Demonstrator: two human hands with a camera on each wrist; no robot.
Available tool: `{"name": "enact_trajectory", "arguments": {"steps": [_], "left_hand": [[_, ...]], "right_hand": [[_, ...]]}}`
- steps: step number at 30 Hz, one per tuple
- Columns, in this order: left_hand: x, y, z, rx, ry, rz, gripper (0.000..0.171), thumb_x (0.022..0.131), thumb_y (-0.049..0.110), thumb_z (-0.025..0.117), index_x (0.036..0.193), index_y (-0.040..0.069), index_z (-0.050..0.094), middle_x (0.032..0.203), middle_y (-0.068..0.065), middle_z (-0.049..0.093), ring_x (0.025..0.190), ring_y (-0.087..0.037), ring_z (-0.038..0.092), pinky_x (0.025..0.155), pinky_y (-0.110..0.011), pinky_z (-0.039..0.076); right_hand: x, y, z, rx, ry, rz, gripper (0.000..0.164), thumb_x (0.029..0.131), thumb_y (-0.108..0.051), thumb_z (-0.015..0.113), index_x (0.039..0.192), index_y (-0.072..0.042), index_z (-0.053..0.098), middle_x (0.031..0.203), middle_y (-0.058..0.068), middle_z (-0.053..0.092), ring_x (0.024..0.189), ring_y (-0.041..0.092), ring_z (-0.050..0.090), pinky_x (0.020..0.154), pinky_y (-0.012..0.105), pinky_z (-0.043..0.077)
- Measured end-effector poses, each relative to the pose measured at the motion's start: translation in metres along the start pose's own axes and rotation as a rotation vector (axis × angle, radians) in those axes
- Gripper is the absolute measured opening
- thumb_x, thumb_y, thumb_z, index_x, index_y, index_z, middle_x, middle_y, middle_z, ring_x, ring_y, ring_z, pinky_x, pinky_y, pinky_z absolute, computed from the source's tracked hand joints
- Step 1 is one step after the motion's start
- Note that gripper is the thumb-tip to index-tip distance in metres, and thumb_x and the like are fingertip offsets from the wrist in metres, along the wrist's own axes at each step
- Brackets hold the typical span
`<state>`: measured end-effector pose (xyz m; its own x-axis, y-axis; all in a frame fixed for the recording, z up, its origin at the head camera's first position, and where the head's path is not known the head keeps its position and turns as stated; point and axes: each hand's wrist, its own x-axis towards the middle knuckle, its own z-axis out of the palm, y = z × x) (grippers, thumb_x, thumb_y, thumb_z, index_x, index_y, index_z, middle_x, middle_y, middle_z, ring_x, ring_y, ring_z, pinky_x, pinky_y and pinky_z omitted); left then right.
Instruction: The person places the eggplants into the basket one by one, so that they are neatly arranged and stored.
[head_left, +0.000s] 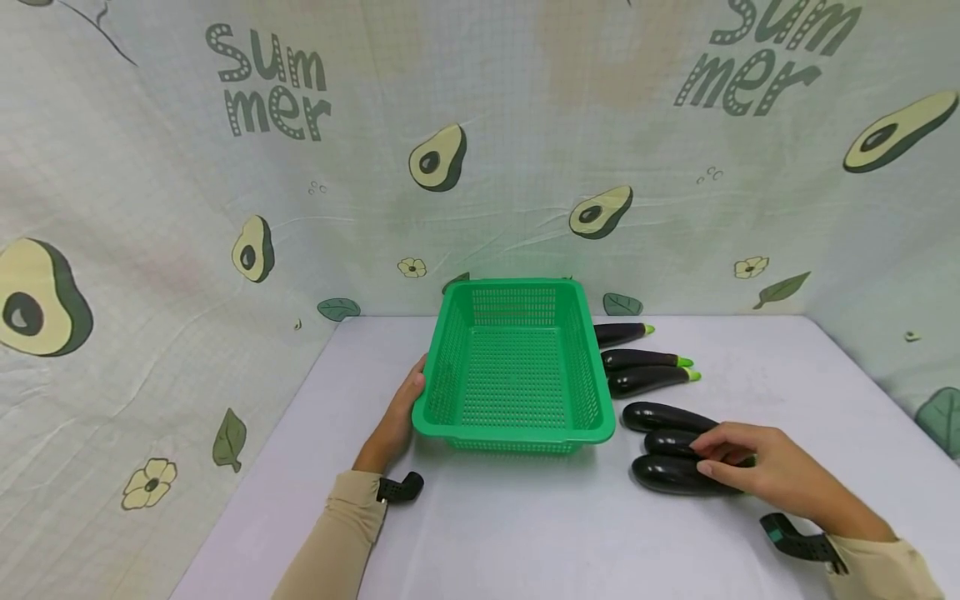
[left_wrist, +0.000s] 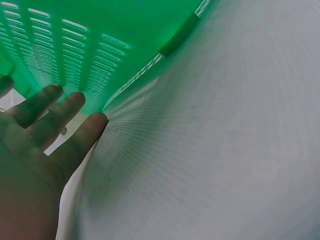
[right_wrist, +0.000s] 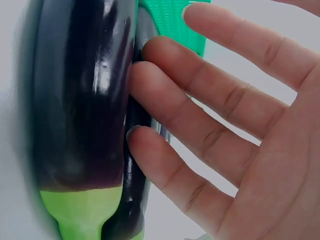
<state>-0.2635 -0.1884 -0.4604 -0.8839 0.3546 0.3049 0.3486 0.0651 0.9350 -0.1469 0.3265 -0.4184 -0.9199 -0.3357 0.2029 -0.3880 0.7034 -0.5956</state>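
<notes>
Head view: nearest, beige sleeves [head_left: 337, 521], cut off by the bottom edge. At right, over three dark eggplants [head_left: 667, 442] on the worktop [head_left: 525, 533], right hand [head_left: 772, 468], fingers apart and loosely extended in the right wrist view, tips against an eggplant's side, thumb mostly out of frame there. Stem ends of that trio largely covered. At left, left hand [head_left: 399, 417], fingers straight and spread at the side wall of the green basket [head_left: 517, 436], partly hidden under the rim; firm contact hard to make out. Beyond the right rim, three more eggplants [head_left: 647, 381], left ends at or behind the basket, impossible to tell which. Farthest, printed cloth [head_left: 517, 92], cut off at the top.
</notes>
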Motion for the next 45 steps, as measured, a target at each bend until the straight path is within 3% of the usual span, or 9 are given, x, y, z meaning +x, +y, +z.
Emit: {"name": "enact_trajectory", "arguments": {"steps": [11, 17, 21, 27, 33, 38, 42, 45], "left_hand": [[0.002, 0.001, 0.0, 0.031, 0.021, -0.031, 0.056, 0.109, 0.039, 0.026, 0.162, 0.024, 0.017, 0.166, 0.001, 0.016, 0.151, -0.02, 0.008, 0.118, -0.055, 0.003], [0.002, 0.002, 0.0, 0.04, 0.024, -0.045, 0.057, 0.109, 0.039, 0.027, 0.162, 0.024, 0.015, 0.166, 0.001, 0.014, 0.151, -0.02, 0.007, 0.118, -0.056, 0.003], [0.002, 0.002, 0.0, 0.044, 0.031, -0.052, 0.059, 0.109, 0.039, 0.027, 0.163, 0.022, 0.013, 0.166, 0.0, 0.013, 0.152, -0.021, 0.006, 0.118, -0.056, 0.003], [0.002, 0.001, -0.001, 0.047, 0.042, -0.063, 0.061, 0.109, 0.038, 0.027, 0.163, 0.017, 0.008, 0.167, 0.001, 0.01, 0.152, -0.02, 0.004, 0.118, -0.056, 0.002], [0.002, 0.003, 0.0, 0.055, 0.043, -0.061, 0.058, 0.108, 0.039, 0.028, 0.163, 0.026, 0.011, 0.167, 0.003, 0.011, 0.152, -0.019, 0.004, 0.118, -0.056, 0.002], [0.002, 0.003, 0.0, 0.053, 0.045, -0.058, 0.061, 0.109, 0.039, 0.027, 0.163, 0.02, 0.009, 0.167, 0.001, 0.01, 0.152, -0.021, 0.004, 0.118, -0.057, 0.002], [0.002, 0.002, 0.001, 0.048, 0.046, -0.065, 0.062, 0.108, 0.04, 0.028, 0.163, 0.019, 0.008, 0.167, 0.002, 0.009, 0.152, -0.02, 0.003, 0.118, -0.057, 0.001], [0.002, 0.0, 0.001, 0.051, 0.043, -0.071, 0.061, 0.108, 0.041, 0.027, 0.163, 0.023, 0.007, 0.167, 0.004, 0.008, 0.152, -0.018, 0.002, 0.118, -0.057, 0.001]], "right_hand": [[0.003, -0.003, 0.005, -0.113, -0.024, -0.068, 0.025, 0.084, -0.028, 0.083, 0.105, -0.02, 0.073, 0.098, -0.011, 0.068, 0.083, 0.0, 0.06, 0.069, 0.027, 0.053], [0.002, -0.006, 0.011, -0.191, -0.015, -0.111, 0.03, 0.08, -0.034, 0.086, 0.105, -0.026, 0.073, 0.102, -0.017, 0.067, 0.092, 0.002, 0.061, 0.075, 0.029, 0.053], [0.003, -0.009, 0.015, -0.249, -0.033, -0.089, 0.033, 0.078, -0.041, 0.086, 0.107, -0.03, 0.073, 0.106, -0.02, 0.066, 0.1, 0.008, 0.062, 0.082, 0.036, 0.053], [0.006, -0.014, 0.018, -0.26, -0.122, -0.013, 0.037, 0.079, -0.047, 0.083, 0.111, -0.03, 0.072, 0.112, -0.012, 0.067, 0.107, 0.023, 0.062, 0.086, 0.05, 0.052], [0.007, -0.016, 0.017, -0.252, -0.138, 0.012, 0.04, 0.078, -0.043, 0.084, 0.112, -0.026, 0.072, 0.115, -0.005, 0.069, 0.109, 0.028, 0.062, 0.087, 0.054, 0.051], [0.008, -0.016, 0.017, -0.238, -0.159, 0.034, 0.043, 0.078, -0.042, 0.085, 0.114, -0.022, 0.073, 0.116, -0.001, 0.069, 0.109, 0.03, 0.062, 0.088, 0.057, 0.05], [0.007, -0.015, 0.016, -0.232, -0.157, 0.029, 0.042, 0.078, -0.042, 0.084, 0.114, -0.023, 0.073, 0.116, -0.002, 0.069, 0.108, 0.028, 0.062, 0.087, 0.055, 0.051], [0.006, -0.013, 0.016, -0.222, -0.12, -0.011, 0.039, 0.079, -0.039, 0.084, 0.113, -0.023, 0.072, 0.114, -0.006, 0.068, 0.104, 0.019, 0.062, 0.083, 0.043, 0.054]]}}
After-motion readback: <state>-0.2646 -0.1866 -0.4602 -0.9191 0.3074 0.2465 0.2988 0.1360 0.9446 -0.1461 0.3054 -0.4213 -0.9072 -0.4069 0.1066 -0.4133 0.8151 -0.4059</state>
